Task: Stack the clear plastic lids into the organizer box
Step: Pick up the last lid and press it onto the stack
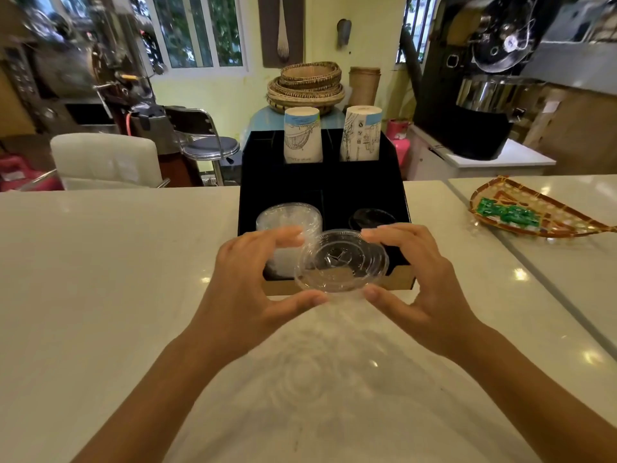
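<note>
Glossy white counter [117,262] before a cluttered café room, left hand [247,289] and right hand [417,279] both gripping one clear lid [340,262].

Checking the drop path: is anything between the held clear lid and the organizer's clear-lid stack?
Nothing visible. The round clear plastic lid, held by the left hand and right hand, sits near the clear lid stack in the black organizer box.

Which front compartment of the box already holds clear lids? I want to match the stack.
The front left compartment, with the clear lid stack. The front right one holds black lids.
</note>
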